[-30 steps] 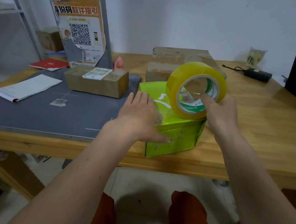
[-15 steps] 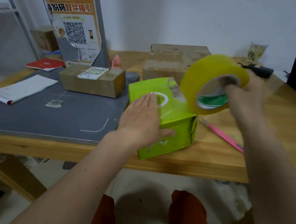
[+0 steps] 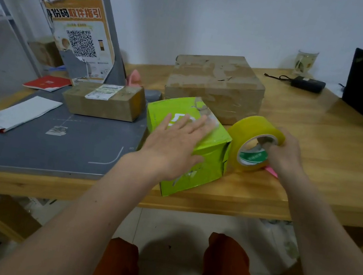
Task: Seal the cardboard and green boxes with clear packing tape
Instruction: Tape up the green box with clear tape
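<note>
Wooden surface (image 3: 314,157) under dim light, partly covered by a grey mat (image 3: 45,140), serves as a packing station. Nearest its front edge, the green box (image 3: 197,163) sits under the person's left hand (image 3: 175,141), whose fingers lie flat and spread on the lid, pressing a strip of clear tape that appears to run across the top. Just beside the box on its right, the right hand (image 3: 284,152) holds the yellow tape roll (image 3: 252,143) upright on the surface, fingers hooked through the core in a firm grip. A pink tool (image 3: 272,171) peeks out beneath that wrist. Farther back, the large cardboard box (image 3: 216,83) stands behind the green one, its top glossy with what look like old tape patches; whether it is sealed cannot be told. A smaller labelled parcel (image 3: 106,100) rests on the mat, with papers (image 3: 17,112) to the left, and a glass (image 3: 306,61) and black adapter (image 3: 307,83) by the wall. By appearances, the green box's lid strip is laid but not cut free; the roll's tape must be severed and the cardboard box checked.
</note>
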A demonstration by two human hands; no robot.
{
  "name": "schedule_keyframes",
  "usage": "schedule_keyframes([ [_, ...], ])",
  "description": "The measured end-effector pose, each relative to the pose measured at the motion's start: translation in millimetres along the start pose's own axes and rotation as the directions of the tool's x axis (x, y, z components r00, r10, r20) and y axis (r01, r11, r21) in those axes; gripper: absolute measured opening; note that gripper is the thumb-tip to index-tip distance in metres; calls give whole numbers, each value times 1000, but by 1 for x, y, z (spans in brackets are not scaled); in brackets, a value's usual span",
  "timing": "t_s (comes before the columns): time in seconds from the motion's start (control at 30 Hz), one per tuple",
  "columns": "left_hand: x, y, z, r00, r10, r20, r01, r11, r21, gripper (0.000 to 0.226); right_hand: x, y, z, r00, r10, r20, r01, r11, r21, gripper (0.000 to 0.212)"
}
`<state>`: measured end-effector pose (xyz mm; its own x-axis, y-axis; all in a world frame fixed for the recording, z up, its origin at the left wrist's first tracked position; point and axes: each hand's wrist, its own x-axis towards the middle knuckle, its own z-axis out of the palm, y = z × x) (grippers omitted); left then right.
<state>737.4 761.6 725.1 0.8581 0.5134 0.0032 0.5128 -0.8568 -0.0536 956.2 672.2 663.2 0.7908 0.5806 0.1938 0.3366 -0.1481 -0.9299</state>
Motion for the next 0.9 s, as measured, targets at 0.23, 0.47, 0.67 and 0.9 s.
schedule_keyframes([
  [0.23,29,15,-10,985,117,124,-106,990,-95,98,2,-4,0,999,-35,7,35,998,-50,14],
  [0.47,43,15,-2,985,-111,134,129,982,-135,116,1,-4,-1,999,-16,38,20,994,-107,10],
  [0.67,34,15,1,969,-221,109,235,963,-131,119,-2,-5,4,986,155,59,-152,987,-47,23],
  [0.9,46,17,-6,959,-208,193,233,965,-117,96,-12,-1,11,981,178,73,-174,983,-57,25],
])
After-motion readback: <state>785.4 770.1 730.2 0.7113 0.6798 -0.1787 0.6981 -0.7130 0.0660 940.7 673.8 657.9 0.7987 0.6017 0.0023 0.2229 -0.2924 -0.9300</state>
